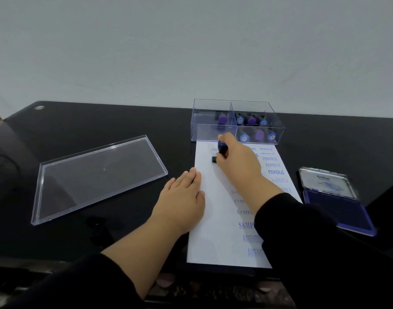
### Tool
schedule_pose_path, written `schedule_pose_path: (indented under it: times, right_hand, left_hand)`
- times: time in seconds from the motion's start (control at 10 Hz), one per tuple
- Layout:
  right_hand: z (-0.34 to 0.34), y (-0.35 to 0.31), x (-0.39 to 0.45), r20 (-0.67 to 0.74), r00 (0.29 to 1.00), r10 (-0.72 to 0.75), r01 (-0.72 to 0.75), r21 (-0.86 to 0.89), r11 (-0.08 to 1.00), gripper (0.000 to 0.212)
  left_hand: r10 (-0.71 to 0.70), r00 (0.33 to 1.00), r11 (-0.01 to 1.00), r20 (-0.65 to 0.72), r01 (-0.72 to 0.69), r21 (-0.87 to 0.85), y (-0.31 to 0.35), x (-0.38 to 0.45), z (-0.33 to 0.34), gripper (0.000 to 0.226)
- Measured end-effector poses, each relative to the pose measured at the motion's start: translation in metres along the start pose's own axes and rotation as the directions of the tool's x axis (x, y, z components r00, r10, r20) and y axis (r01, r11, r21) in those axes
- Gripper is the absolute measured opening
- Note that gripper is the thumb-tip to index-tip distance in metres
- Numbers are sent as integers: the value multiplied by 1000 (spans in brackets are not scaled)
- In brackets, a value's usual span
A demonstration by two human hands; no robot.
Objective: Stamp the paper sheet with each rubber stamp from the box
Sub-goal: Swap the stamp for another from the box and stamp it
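Observation:
A white paper sheet (215, 219) lies on the black table, printed with blue words such as FRAGILE, SAMPLE and AMEND. My right hand (238, 159) grips a dark blue rubber stamp (222, 150) whose base touches the sheet's upper left part. My left hand (184, 195) lies flat, fingers together, on the sheet's left edge. Just beyond the sheet stands a clear plastic box (213, 130) with a divider: one purple stamp in its left half, several blue and purple stamps in its right half.
The box's clear lid (97, 177) lies upside down to the left. An open blue ink pad (338, 208) with its lid raised sits right of the sheet. A wall rises behind the table; the table's front edge is near my body.

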State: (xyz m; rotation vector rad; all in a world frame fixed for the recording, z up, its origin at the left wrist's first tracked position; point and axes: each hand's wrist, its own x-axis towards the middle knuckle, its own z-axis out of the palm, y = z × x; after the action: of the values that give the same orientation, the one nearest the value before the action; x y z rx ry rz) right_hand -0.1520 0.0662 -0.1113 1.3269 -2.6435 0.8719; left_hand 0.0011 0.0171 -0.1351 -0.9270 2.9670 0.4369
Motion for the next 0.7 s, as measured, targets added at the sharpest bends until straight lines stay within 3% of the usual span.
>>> schedule_pose_path:
  times: [0.4,0.7]
  right_hand:
    - [2,-7,1,-2,1000,-5,5,-96,995,26]
    - [0,-1,1,8,1000,4,-4,-29,1000,28]
  left_hand:
    - [0,1000,1000,-17,0,-20,-1,0,1,53]
    - [3,1000,1000,-13,-3,-16,-1,0,1,53]
